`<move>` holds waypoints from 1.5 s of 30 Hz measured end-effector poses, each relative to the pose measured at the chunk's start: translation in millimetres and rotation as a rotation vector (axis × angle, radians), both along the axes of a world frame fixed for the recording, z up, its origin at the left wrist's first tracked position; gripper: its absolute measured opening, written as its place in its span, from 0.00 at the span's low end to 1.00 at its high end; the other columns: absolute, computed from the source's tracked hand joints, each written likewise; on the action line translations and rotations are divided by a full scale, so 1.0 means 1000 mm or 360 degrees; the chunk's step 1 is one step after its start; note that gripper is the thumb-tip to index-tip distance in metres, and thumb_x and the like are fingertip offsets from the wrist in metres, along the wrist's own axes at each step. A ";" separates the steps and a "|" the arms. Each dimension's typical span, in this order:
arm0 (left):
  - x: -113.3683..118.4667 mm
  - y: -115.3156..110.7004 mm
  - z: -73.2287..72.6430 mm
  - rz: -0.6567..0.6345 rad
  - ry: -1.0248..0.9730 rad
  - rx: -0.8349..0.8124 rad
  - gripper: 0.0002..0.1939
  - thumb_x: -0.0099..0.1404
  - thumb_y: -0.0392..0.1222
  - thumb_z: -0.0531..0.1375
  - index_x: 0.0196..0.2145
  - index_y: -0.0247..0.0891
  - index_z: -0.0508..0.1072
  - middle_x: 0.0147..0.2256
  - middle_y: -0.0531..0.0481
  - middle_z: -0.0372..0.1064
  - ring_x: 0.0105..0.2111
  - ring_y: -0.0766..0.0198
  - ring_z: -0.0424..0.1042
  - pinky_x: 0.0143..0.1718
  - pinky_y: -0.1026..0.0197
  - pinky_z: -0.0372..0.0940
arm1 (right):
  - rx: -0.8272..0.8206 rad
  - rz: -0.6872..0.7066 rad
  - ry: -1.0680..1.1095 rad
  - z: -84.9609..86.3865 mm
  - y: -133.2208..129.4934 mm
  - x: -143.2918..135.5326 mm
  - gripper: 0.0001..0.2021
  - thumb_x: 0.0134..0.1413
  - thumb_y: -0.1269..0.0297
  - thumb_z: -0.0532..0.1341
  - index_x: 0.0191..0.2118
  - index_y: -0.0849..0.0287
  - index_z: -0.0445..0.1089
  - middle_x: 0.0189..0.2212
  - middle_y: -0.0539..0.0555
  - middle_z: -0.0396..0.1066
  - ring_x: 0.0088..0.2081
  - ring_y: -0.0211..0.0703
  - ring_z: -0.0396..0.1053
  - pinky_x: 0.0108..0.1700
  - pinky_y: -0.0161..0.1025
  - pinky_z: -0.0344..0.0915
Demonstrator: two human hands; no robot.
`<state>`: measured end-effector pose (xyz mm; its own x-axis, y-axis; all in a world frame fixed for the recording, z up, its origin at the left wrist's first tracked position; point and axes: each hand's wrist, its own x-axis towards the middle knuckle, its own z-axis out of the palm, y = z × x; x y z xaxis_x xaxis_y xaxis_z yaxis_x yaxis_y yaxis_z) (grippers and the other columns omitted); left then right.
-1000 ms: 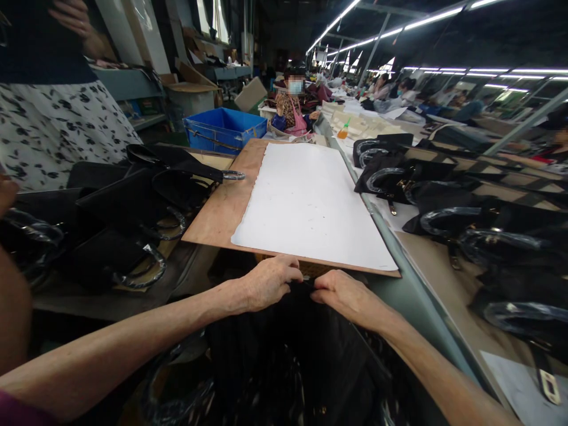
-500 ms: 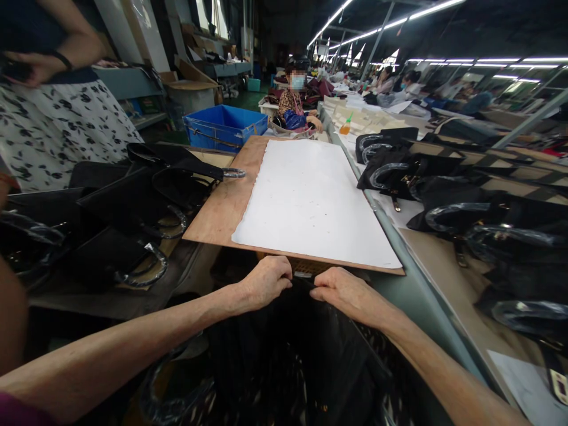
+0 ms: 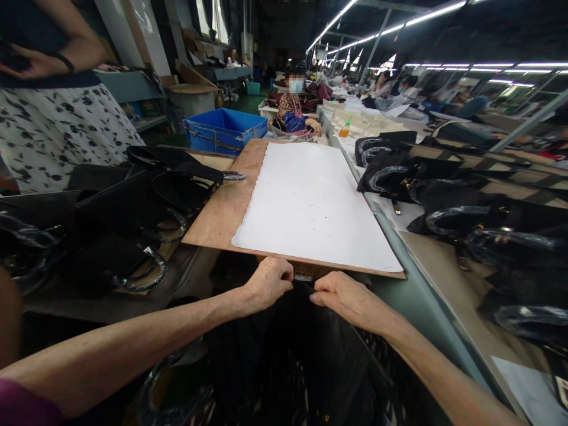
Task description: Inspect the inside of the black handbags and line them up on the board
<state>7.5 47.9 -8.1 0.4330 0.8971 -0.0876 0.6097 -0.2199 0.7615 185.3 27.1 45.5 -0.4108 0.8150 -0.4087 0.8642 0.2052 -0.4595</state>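
Observation:
A black handbag (image 3: 306, 349) hangs over my lap, its top edge pulled up between my two hands. My left hand (image 3: 268, 283) is closed, pinching that edge just below the front of the board. On the other side my right hand (image 3: 348, 296) pinches the same edge, fingers closed, a short gap away from the left. One plastic-wrapped handle (image 3: 153, 390) of a bag shows low on the left. The bag's lower part is dark and hard to make out. Ahead lies a wooden board (image 3: 222, 213) with a white sheet (image 3: 310, 201) on it.
Black handbags with wrapped handles lie on the left (image 3: 115, 201) and along the right bench (image 3: 465, 201). A blue crate (image 3: 226, 127) stands beyond the board. One person (image 3: 295, 109) sits at the far end; another (image 3: 66, 118) stands at the left.
Both hands keep their pinch on the bag's edge with hardly any movement. The seated person's hand has shifted slightly, and the view has tilted a little.

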 end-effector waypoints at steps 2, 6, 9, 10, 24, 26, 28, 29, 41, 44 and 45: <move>0.000 0.000 -0.001 0.0007 0.0000 0.0001 0.04 0.48 0.31 0.58 0.18 0.34 0.67 0.19 0.57 0.60 0.23 0.70 0.59 0.25 0.67 0.51 | 0.0006 -0.0013 -0.0007 0.000 -0.001 0.000 0.15 0.46 0.63 0.53 0.15 0.60 0.49 0.13 0.43 0.46 0.18 0.30 0.47 0.20 0.32 0.42; -0.001 0.001 -0.004 0.0050 0.0003 0.0030 0.04 0.48 0.32 0.59 0.19 0.34 0.65 0.18 0.57 0.60 0.23 0.69 0.59 0.24 0.67 0.50 | 0.0021 -0.0014 0.0008 0.001 -0.002 0.000 0.15 0.46 0.62 0.53 0.16 0.60 0.49 0.13 0.43 0.46 0.18 0.30 0.47 0.20 0.32 0.42; -0.002 0.002 -0.002 0.0029 -0.0024 0.0107 0.04 0.48 0.31 0.59 0.22 0.35 0.65 0.21 0.57 0.62 0.25 0.69 0.60 0.25 0.67 0.51 | 0.0010 -0.0002 0.0024 0.003 -0.002 0.002 0.15 0.47 0.62 0.53 0.16 0.60 0.49 0.14 0.43 0.46 0.19 0.30 0.47 0.20 0.32 0.42; -0.002 0.002 -0.001 -0.0009 -0.0040 0.0119 0.04 0.48 0.31 0.58 0.23 0.35 0.65 0.22 0.57 0.62 0.26 0.69 0.60 0.25 0.67 0.52 | -0.0001 -0.0006 0.0019 0.003 -0.001 0.004 0.15 0.47 0.61 0.53 0.16 0.60 0.49 0.14 0.43 0.46 0.19 0.30 0.47 0.20 0.32 0.42; 0.004 -0.004 0.011 -0.0097 -0.0058 0.0085 0.10 0.47 0.28 0.55 0.29 0.37 0.67 0.22 0.57 0.64 0.26 0.67 0.62 0.26 0.66 0.53 | 0.0220 0.0227 -0.0327 0.015 0.008 -0.019 0.06 0.44 0.62 0.60 0.26 0.60 0.68 0.29 0.53 0.70 0.35 0.44 0.65 0.33 0.35 0.53; 0.004 -0.004 0.012 -0.0086 -0.0090 0.0058 0.09 0.47 0.29 0.55 0.29 0.37 0.67 0.22 0.56 0.64 0.25 0.67 0.62 0.25 0.67 0.53 | 0.0236 0.0279 -0.0248 0.009 0.009 -0.027 0.05 0.45 0.66 0.59 0.29 0.60 0.70 0.32 0.54 0.71 0.35 0.43 0.66 0.33 0.35 0.54; 0.001 -0.003 0.014 -0.0075 -0.0108 0.0022 0.09 0.47 0.29 0.55 0.29 0.36 0.65 0.21 0.56 0.64 0.24 0.68 0.61 0.25 0.67 0.53 | 0.0263 0.0312 -0.0180 0.002 0.011 -0.031 0.06 0.47 0.69 0.56 0.29 0.61 0.70 0.30 0.54 0.71 0.33 0.41 0.66 0.32 0.34 0.54; -0.001 -0.002 0.016 -0.0079 -0.0112 -0.0016 0.09 0.47 0.29 0.55 0.29 0.36 0.65 0.20 0.57 0.63 0.24 0.68 0.61 0.24 0.67 0.52 | 0.0277 0.0327 -0.0154 -0.002 0.012 -0.033 0.07 0.48 0.69 0.55 0.28 0.61 0.70 0.29 0.54 0.71 0.32 0.41 0.66 0.32 0.34 0.53; -0.049 -0.010 0.033 -0.0153 0.0296 -0.0231 0.26 0.39 0.45 0.66 0.39 0.38 0.68 0.33 0.52 0.66 0.32 0.62 0.64 0.29 0.64 0.57 | 0.0245 0.0284 -0.0130 -0.007 0.016 -0.030 0.10 0.49 0.64 0.56 0.22 0.60 0.69 0.20 0.50 0.66 0.27 0.37 0.62 0.28 0.33 0.49; -0.036 -0.011 0.033 -0.0138 0.0649 -0.0040 0.21 0.42 0.44 0.65 0.37 0.39 0.70 0.32 0.49 0.68 0.33 0.57 0.66 0.29 0.62 0.56 | 0.0250 0.0261 -0.0076 -0.009 0.016 -0.031 0.08 0.49 0.65 0.56 0.24 0.60 0.69 0.22 0.50 0.68 0.28 0.38 0.62 0.29 0.33 0.51; -0.032 -0.011 0.032 -0.0145 0.0712 0.0019 0.18 0.44 0.43 0.64 0.36 0.39 0.71 0.32 0.48 0.69 0.33 0.55 0.66 0.29 0.61 0.56 | 0.0260 0.0263 -0.0063 -0.009 0.016 -0.031 0.08 0.48 0.65 0.56 0.24 0.60 0.70 0.23 0.50 0.68 0.28 0.38 0.63 0.29 0.33 0.51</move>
